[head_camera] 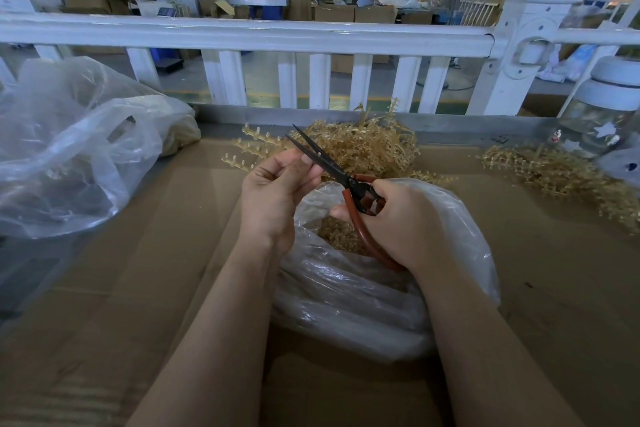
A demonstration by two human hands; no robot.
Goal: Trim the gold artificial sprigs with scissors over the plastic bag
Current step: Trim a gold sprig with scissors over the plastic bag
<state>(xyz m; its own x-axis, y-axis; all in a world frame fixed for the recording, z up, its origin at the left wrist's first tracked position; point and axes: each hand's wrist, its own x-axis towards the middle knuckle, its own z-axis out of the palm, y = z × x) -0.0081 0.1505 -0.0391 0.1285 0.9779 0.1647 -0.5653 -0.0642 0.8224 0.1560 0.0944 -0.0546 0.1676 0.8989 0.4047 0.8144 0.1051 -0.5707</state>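
1. The scissors [332, 170] sit at the centre of the frame; their long axis runs on a diagonal from lower right to upper left, with the tips pointing up and left toward the white railing [242, 35]; the two dark blades are slightly parted, forming a narrow V.
2. The scissors have long, thin, blackish blades and reddish-brown loop handles; the lower loop curves down below the palm.
3. The right hand [398, 218] grips the handles, fingers curled through and round the loops; it hovers over the mouth of the plastic bag [363, 288].
4. The left hand [273, 194] is half closed just beside the blades, its fingers curled with the thumb tip touching the lower blade; whether it pinches a small sprig piece cannot be told.
5. The plastic bag lies in the lower centre on the cardboard-covered table [138, 288]; it is clear and crumpled, with gold cuttings [339, 232] visible inside its opening.
6. A heap of gold sprigs [367, 146] lies just beyond the hands, spiky and pale gold; a second heap [561, 177] lies at the right edge.
7. A larger clear bag [69, 149] bulges at the left; a lidded glass jar [602, 114] stands at the far right.
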